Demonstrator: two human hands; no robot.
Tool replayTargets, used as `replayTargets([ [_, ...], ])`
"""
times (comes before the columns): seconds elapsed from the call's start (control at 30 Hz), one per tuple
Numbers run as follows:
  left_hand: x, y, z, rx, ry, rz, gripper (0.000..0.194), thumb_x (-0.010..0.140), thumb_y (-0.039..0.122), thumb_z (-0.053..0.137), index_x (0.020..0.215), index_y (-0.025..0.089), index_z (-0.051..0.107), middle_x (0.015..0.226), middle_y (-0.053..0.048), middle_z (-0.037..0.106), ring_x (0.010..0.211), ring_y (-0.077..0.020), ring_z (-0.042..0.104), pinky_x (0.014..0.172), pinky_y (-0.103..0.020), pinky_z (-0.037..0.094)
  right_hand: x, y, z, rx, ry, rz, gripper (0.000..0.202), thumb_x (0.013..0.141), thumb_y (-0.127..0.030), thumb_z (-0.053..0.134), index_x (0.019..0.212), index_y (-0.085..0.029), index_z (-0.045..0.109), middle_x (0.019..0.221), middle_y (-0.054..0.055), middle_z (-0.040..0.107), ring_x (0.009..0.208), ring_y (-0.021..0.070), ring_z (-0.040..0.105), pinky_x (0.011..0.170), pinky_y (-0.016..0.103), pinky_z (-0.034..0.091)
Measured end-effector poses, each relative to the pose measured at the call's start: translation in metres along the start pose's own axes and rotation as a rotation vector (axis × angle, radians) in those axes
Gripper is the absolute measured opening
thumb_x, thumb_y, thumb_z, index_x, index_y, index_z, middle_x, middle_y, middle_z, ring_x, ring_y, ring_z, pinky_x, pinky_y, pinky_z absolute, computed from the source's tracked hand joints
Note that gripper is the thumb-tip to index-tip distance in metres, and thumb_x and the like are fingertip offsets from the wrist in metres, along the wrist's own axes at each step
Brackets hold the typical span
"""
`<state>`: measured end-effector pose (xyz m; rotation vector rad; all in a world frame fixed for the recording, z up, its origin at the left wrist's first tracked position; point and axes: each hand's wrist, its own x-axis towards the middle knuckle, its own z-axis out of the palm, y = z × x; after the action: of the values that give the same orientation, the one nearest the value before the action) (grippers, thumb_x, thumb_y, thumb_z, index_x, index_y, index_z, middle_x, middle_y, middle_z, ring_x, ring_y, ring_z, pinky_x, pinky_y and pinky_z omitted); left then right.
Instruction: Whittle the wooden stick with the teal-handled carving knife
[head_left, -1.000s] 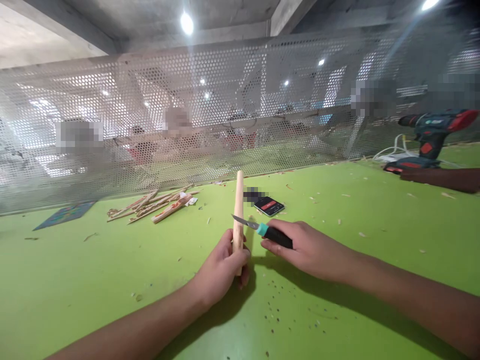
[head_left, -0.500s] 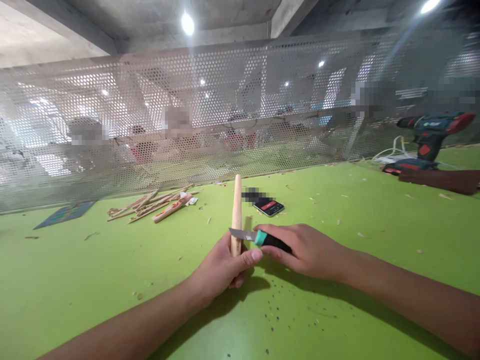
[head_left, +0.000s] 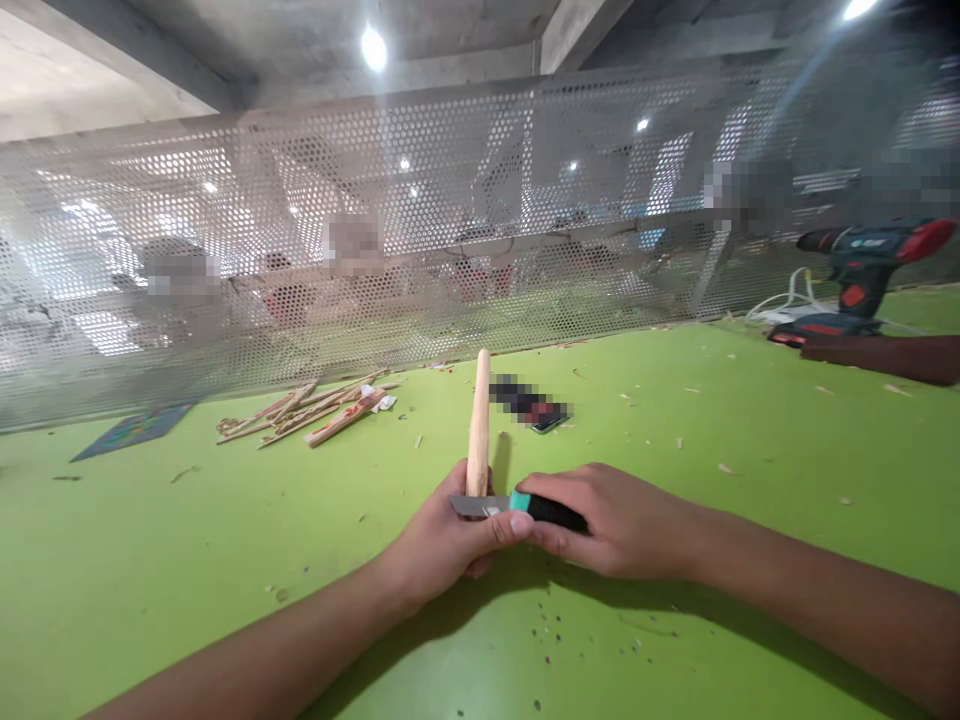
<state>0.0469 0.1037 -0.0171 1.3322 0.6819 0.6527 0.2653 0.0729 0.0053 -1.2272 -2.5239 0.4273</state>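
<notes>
My left hand (head_left: 457,535) is closed around the lower end of a pale, peeled wooden stick (head_left: 478,425), which points up and away from me. In my right hand (head_left: 611,520) is a knife (head_left: 551,510) with a black and teal handle. Its blade lies across the stick close to my left fingers, its tip toward the left. My left thumb rests by the blade and the front of the handle. The stick's bottom end is hidden by the blade and my left hand.
Beyond the stick lies a phone (head_left: 551,415), partly blurred. Several thin sticks (head_left: 300,410) and a flat patterned sheet (head_left: 131,432) lie left on the green table (head_left: 225,560). A cordless drill (head_left: 862,270) stands right. A perforated metal screen (head_left: 450,220) borders the back; wood shavings are scattered about.
The knife has slid down along the stick toward me, and its blade is now nearer my left hand. The stick's lower part has shifted slightly right.
</notes>
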Motion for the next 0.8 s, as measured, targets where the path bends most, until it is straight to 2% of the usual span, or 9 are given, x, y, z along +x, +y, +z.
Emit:
replayTargets([
  [0.23, -0.002, 0.005, 0.006, 0.005, 0.079, -0.068, 0.059, 0.072, 0.057, 0.086, 0.092, 0.023, 0.043, 0.058, 0.013, 0.041, 0.043, -0.0028, 0.033, 0.038, -0.018, 0.025, -0.002, -0.003, 0.004, -0.126, 0.091, 0.011, 0.034, 0.105, -0.049, 0.045, 0.1, -0.019, 0.062, 0.085, 0.005, 0.072, 0.064, 0.0189, 0.059, 0.057, 0.028, 0.03],
  [0.4, -0.002, 0.003, 0.008, 0.057, 0.108, -0.046, 0.057, 0.078, 0.07, 0.074, 0.081, 0.023, 0.042, 0.05, 0.013, 0.032, 0.04, -0.0034, 0.027, 0.038, -0.02, 0.022, -0.002, -0.011, 0.006, -0.126, 0.15, 0.087, 0.031, 0.106, -0.045, 0.046, 0.107, -0.019, 0.062, 0.089, 0.006, 0.074, 0.069, 0.0217, 0.065, 0.058, 0.029, 0.036],
  [0.63, -0.001, -0.002, 0.009, 0.07, 0.149, -0.041, 0.051, 0.086, 0.067, 0.067, 0.087, 0.023, 0.041, 0.058, 0.011, 0.039, 0.042, -0.0037, 0.032, 0.037, -0.018, 0.028, 0.002, -0.007, 0.005, -0.174, 0.249, 0.21, 0.037, 0.107, -0.048, 0.041, 0.106, -0.018, 0.062, 0.079, 0.007, 0.072, 0.06, 0.0207, 0.064, 0.051, 0.027, 0.034],
  [0.8, -0.001, 0.0, 0.009, 0.106, 0.114, -0.037, 0.053, 0.084, 0.068, 0.068, 0.086, 0.024, 0.04, 0.057, 0.012, 0.039, 0.042, -0.0041, 0.035, 0.038, -0.018, 0.031, 0.002, 0.002, -0.005, -0.155, 0.275, 0.208, 0.036, 0.107, -0.047, 0.043, 0.106, -0.017, 0.063, 0.077, 0.006, 0.07, 0.057, 0.0193, 0.06, 0.052, 0.027, 0.035],
])
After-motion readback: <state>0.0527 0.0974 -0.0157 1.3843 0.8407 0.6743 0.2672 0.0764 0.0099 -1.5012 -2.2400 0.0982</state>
